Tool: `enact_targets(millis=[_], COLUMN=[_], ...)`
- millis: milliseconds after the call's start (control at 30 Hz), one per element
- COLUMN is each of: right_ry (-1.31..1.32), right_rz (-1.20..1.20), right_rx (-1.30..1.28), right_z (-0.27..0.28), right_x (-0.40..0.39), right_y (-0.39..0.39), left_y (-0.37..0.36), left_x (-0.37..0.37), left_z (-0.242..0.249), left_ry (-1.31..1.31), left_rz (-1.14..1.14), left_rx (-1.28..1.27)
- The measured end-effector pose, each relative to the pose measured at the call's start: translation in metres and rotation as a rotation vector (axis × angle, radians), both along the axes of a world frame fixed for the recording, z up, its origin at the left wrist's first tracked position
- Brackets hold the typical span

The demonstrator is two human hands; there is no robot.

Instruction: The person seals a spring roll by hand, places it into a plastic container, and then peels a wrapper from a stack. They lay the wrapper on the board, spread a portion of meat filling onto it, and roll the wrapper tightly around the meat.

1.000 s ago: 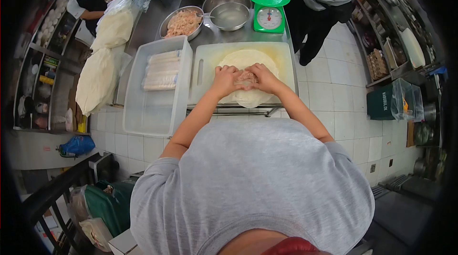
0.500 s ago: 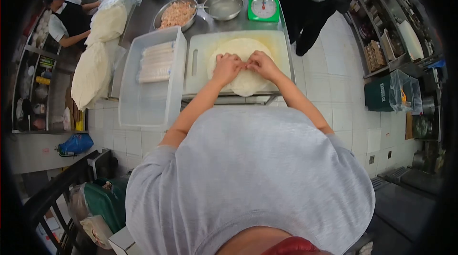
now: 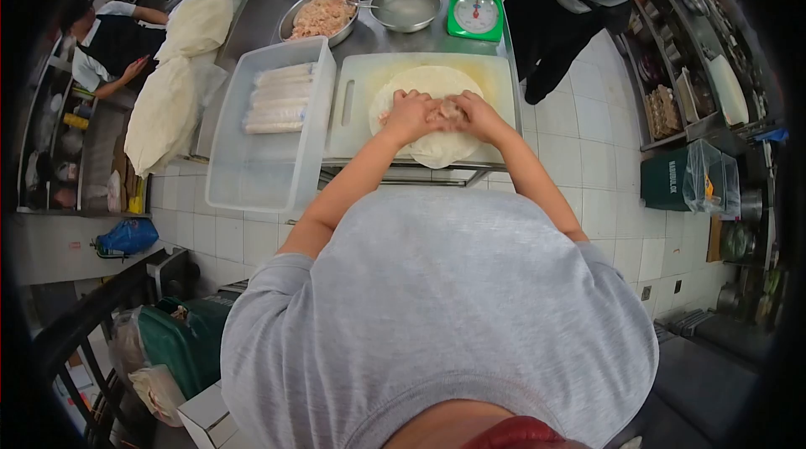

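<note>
Round, pale dough wrappers (image 3: 440, 150) lie flat on a white cutting board (image 3: 354, 134). Over their middle, pinkish ground meat filling (image 3: 447, 111) sits between my two hands. My left hand (image 3: 411, 118) presses on the filling from the left with curled fingers, and a bit of meat shows past its left side. From the right, my right hand (image 3: 480, 116) pinches the other end of the filling, its fingertips slightly blurred. Left of the board, a clear plastic bin (image 3: 243, 172) holds several pale wrapped rolls (image 3: 280, 99) in a row.
Behind the board stand a bowl of meat mixture (image 3: 322, 17), a metal bowl of cloudy liquid (image 3: 406, 9) with a utensil, and a green scale (image 3: 475, 16). Stacked wrappers (image 3: 164, 113) lie at left. One person (image 3: 117, 46) works there; another (image 3: 558, 29) stands at right.
My hands have drawn a little apart, and more meat filling shows between them. The person at left has shifted an arm. The whole view has tilted slightly.
</note>
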State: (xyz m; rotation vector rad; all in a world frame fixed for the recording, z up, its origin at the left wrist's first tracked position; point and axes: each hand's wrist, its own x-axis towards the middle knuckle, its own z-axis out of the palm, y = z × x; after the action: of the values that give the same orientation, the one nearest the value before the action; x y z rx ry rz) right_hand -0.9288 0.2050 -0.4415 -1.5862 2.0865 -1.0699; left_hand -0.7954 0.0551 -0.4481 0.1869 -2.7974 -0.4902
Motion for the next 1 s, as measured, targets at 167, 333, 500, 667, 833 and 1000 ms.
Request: enact_targets(millis=[167, 333, 500, 667, 833, 1000], right_ry=[0.085, -0.068, -0.188, -0.05, 0.426, 0.785], right_rz=[-0.023, -0.059, -0.141, -0.23, -0.367, -0.242], right_rx=[-0.04, -0.037, -0.017, -0.148, -0.582, -0.758], right_z=[-0.023, -0.02, -0.019, -0.003, 0.205, 0.35], right_x=[-0.008, -0.011, -0.016, -0.025, -0.048, -0.035], right_y=[0.004, 0.008, 0.012, 0.012, 0.041, 0.043], left_y=[0.007, 0.004, 0.002, -0.02, -0.036, 0.037], left_x=[-0.012, -0.018, -0.02, 0.001, 0.073, 0.098], left_z=[-0.004, -0.008, 0.029, 0.163, 0.354, 0.422], left_ry=[0.029, -0.04, -0.299, 0.028, 0.946, 0.699], left_rz=[-0.023, -0.005, -0.004, 0.14, -0.152, -0.609], left_rx=[-0.082, -0.048, 0.039, 0.335, 0.248, -0.136])
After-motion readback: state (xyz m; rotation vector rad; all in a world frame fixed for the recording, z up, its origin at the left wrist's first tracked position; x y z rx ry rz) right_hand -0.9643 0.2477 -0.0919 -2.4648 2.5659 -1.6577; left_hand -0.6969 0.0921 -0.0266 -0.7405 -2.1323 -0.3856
